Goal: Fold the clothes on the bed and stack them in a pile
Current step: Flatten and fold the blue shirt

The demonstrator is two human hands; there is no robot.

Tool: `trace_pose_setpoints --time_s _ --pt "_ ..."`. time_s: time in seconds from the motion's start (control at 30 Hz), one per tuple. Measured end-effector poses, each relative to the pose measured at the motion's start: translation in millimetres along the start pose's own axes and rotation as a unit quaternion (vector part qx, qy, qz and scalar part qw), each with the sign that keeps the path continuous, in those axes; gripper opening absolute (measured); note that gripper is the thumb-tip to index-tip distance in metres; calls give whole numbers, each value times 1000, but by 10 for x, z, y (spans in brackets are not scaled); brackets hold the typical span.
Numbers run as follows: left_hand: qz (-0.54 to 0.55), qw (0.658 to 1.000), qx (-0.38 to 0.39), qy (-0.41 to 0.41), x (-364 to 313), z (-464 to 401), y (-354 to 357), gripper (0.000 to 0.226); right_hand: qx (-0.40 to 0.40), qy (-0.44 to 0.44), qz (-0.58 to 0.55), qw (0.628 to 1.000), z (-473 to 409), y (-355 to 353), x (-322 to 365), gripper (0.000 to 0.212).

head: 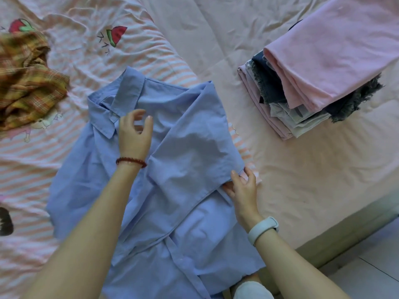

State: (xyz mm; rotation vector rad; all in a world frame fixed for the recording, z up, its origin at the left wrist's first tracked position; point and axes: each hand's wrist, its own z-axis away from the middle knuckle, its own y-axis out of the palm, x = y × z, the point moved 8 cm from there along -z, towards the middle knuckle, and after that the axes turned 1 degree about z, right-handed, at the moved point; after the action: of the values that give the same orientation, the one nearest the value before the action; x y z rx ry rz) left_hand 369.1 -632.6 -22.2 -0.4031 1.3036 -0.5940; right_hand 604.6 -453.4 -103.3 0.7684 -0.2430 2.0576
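Blue shirt [164, 169] lies mid-bed on the striped sheet [28, 160], collar toward the far-left, one sleeve folded across the front. Its lower hem runs off the near edge of the bed and out the bottom of the view, so the full length can't be seen.

Left hand [135, 134] sits over the shirt just below the collar, fingers loosely curled w/ nothing between them; whether the palm touches the cloth can't be told. Red bead bracelet [130, 162] on that wrist.

Right hand [243, 187] is at the end of the folded sleeve, thumb on top of the cuff edge, fingertips partly tucked under the fabric, so it looks like a pinch on the sleeve, though the lower fingers are hidden. Pale wristband [262, 230] on that wrist.

Pile [313, 83] of folded clothes sits on the bed to the right, well apart from the shirt: pink piece on top, dark frayed denim and pale layers under it, mostly only edges showing. Top of the pile is cut off by the frame corner.

Plaid garment [28, 83], crumpled and a bit blurred, at far-left, partly out of frame.
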Motion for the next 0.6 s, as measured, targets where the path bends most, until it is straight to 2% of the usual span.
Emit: trace_pose_setpoints --time_s 0.03,0.07,0.13,0.2,0.27,0.3,0.33,0.4,0.53,0.6 --pt "1 1000 -30 -3 184 243 -178 26 7 0 -2 1000 36 10 -55 43" --pt "-5 999 -28 -31 411 476 -283 33 10 0 5 1000 65 15 -114 39" --pt "-52 991 40 -119 905 918 -320 45 19 12 23 999 113 60 -246 26" --pt "-158 972 99 -144 1251 1233 -333 38 31 33 59 997 142 139 -361 21" --pt "-239 955 117 -129 1376 1337 -382 18 31 31 98 994 129 200 -393 19" --pt "-248 954 109 -132 1405 1362 -433 20 23 16 119 993 112 212 -378 16" --pt "-238 957 96 -132 1434 1383 -494 27 9 -9 150 989 97 214 -331 11" --pt "-146 976 75 -145 1474 1465 -612 36 -22 -65 209 976 106 229 -190 6" --pt "42 976 106 -187 1619 1767 -824 29 -39 -170 239 955 237 289 19 15" --pt "42 968 116 -218 1822 1962 -916 21 -27 -178 251 951 318 287 -20 21"
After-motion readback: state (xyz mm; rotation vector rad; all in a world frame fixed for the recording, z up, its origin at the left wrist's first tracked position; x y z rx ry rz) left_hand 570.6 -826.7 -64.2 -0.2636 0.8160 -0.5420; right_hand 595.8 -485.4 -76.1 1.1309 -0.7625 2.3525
